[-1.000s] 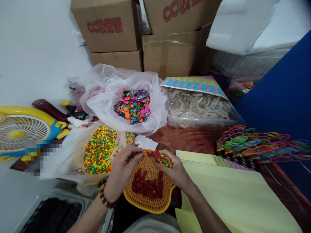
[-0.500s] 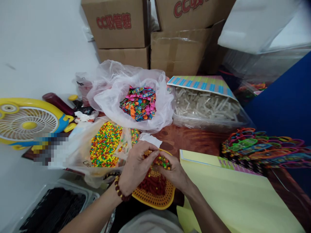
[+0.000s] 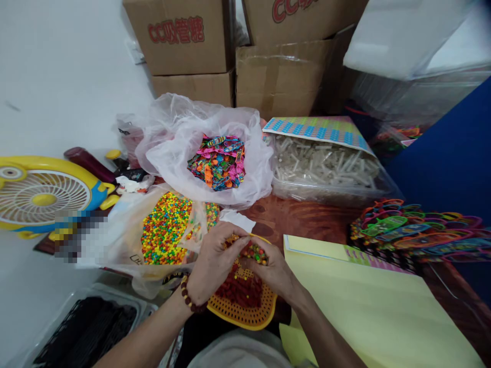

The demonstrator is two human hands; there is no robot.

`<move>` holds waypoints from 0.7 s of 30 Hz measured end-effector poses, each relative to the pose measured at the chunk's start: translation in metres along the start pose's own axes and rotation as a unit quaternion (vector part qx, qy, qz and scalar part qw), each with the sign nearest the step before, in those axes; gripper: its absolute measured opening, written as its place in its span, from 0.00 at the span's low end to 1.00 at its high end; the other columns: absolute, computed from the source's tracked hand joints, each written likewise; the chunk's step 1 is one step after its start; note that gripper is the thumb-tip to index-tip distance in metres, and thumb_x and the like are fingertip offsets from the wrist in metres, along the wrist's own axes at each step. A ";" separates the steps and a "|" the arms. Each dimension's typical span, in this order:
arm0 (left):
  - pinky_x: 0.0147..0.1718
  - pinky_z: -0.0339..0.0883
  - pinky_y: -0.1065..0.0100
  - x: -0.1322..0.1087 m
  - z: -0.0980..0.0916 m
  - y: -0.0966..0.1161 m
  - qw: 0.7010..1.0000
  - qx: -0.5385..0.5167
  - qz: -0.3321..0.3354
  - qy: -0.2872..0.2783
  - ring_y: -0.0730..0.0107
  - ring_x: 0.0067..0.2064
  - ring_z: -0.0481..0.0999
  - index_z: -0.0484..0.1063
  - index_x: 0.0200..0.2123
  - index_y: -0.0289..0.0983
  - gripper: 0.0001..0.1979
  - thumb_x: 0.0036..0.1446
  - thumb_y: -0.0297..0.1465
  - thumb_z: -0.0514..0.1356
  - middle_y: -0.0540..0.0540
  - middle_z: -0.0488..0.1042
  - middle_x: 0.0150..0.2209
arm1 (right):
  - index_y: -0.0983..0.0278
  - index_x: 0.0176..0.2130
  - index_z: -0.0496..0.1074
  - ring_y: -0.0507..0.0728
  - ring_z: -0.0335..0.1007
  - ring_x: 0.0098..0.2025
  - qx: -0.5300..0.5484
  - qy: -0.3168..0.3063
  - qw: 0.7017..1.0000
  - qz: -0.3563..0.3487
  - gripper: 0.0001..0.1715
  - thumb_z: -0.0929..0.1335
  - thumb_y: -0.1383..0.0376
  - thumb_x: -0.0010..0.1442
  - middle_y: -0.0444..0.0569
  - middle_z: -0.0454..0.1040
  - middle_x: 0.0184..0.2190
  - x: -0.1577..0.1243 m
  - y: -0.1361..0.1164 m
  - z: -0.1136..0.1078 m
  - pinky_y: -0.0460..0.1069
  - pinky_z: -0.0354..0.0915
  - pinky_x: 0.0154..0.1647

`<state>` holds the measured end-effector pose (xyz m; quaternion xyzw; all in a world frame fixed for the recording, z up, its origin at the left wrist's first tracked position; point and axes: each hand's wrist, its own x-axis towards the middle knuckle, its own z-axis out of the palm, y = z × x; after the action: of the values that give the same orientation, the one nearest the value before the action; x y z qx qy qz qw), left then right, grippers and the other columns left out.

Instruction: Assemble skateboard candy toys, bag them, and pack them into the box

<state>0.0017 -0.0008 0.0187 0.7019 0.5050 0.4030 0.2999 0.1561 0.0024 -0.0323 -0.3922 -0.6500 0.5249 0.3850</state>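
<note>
Many small bright balls [image 3: 258,253] are sitting in our gripping right hand [image 3: 276,274], low in the middle of the frame. We are bending our left hand [image 3: 217,256] beside it, but cannot tell if it is holding anything. Both are hanging over the yellow basket [image 3: 245,323]; brown wood [image 3: 291,216] is showing past its far edge.

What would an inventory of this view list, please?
boxes: at least four, brown, back
fan: one, yellow-blue, far left
sheer bag: one, white, centre
flat pieces: many, multicoloured, in sheer bag
plastic bag: one, translucent, left
round pieces: many, multicoloured, in plastic bag
tub: one, clear, back right
tubes: many, translucent, in tub
looped pieces: many, multicoloured, right
paper: count unclear, pale yellow, right
basket: one, yellow, lower centre
red pieces: many, red, in basket
crate: one, grey, lower left
hands: two, bare, over basket
</note>
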 end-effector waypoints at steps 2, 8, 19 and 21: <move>0.39 0.63 0.66 0.000 -0.001 0.000 0.999 0.028 0.018 0.000 0.69 0.36 0.71 0.72 0.33 0.38 0.04 0.59 0.28 0.57 0.50 0.74 0.32 | 0.63 0.46 0.73 0.53 0.67 0.35 -0.010 0.007 1.000 -0.002 0.16 0.68 0.65 0.55 0.44 0.73 0.34 0.001 0.000 0.000 0.46 0.64 0.37; 0.41 0.60 0.64 0.005 -0.004 0.003 0.992 0.098 0.068 -0.029 0.67 0.38 0.67 0.70 0.30 0.38 0.06 0.58 0.24 0.56 0.49 0.72 0.31 | 0.62 0.43 0.73 0.53 0.67 0.34 -0.010 0.012 1.000 0.011 0.17 0.67 0.71 0.52 0.42 0.72 0.31 0.002 0.000 0.002 0.45 0.63 0.37; 0.46 0.59 0.62 0.012 -0.005 -0.004 0.993 0.084 0.064 -0.056 0.65 0.44 0.65 0.71 0.29 0.37 0.06 0.57 0.24 0.58 0.48 0.71 0.36 | 0.64 0.38 0.72 0.53 0.66 0.33 -0.032 0.017 0.999 0.028 0.09 0.68 0.64 0.55 0.43 0.72 0.31 0.004 -0.002 0.005 0.46 0.61 0.35; 0.47 0.59 0.61 0.011 -0.003 -0.005 0.993 0.089 0.056 -0.056 0.65 0.44 0.65 0.71 0.28 0.37 0.06 0.57 0.23 0.58 0.48 0.71 0.36 | 0.64 0.38 0.72 0.53 0.66 0.33 -0.031 0.019 0.999 0.027 0.09 0.67 0.64 0.55 0.43 0.72 0.31 0.005 -0.001 0.005 0.46 0.61 0.35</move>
<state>-0.0014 0.0112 0.0188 0.7743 0.4811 0.3330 0.2409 0.1491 0.0046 -0.0313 -0.4312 -0.6479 0.5071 0.3703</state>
